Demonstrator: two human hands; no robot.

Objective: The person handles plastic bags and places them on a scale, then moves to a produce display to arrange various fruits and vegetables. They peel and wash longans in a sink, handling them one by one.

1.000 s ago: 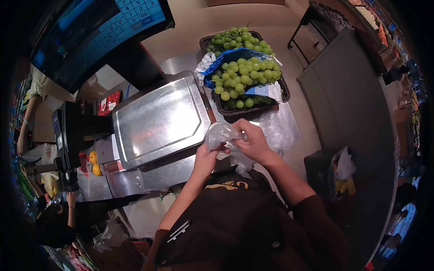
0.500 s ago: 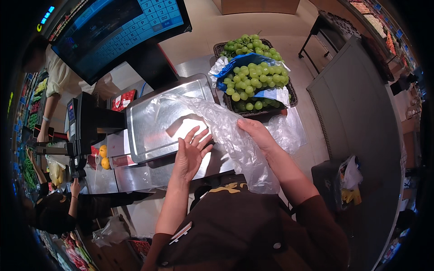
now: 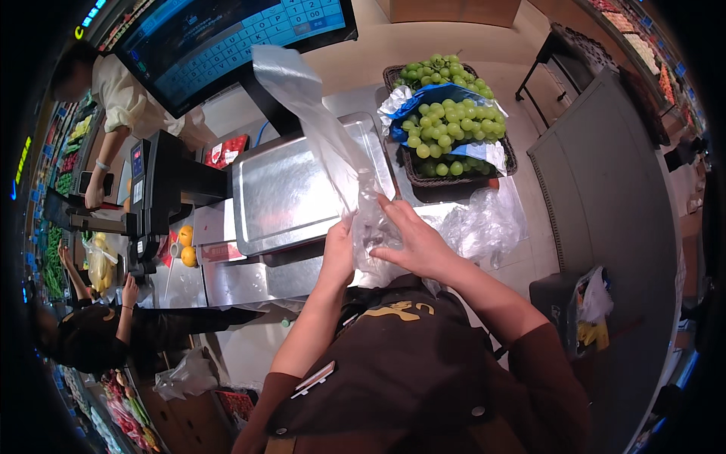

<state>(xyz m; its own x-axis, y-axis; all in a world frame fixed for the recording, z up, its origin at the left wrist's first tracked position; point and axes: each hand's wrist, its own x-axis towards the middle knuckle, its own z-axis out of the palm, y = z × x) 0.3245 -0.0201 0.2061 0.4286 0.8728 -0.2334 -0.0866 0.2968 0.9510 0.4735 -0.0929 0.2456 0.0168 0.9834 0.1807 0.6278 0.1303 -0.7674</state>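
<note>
A clear plastic bag point(image 3: 333, 147) runs from between my hands up across the metal weighing tray point(image 3: 276, 197), its far end raised in front of the screen stand. My left hand point(image 3: 339, 253) pinches the bag's near edge, thumb up. My right hand point(image 3: 414, 240) has its fingers and thumb bent round the bunched near part of the bag. Beyond my right hand, dark woven baskets point(image 3: 499, 155) hold bunches of green grapes point(image 3: 454, 125), partly wrapped in blue and white paper. More crumpled clear plastic point(image 3: 484, 225) lies on the counter beside my right forearm.
A touch screen point(image 3: 242, 45) stands behind the tray. To the left are a black payment device point(image 3: 151, 178), a red package point(image 3: 225, 151) and orange fruits point(image 3: 187, 246). Two other people reach in at the left. A grey panel point(image 3: 605, 181) borders the right side.
My left hand has gone from open and empty to gripping the bag. My right hand has moved down and left along it. The bag's far end has swung up toward the screen.
</note>
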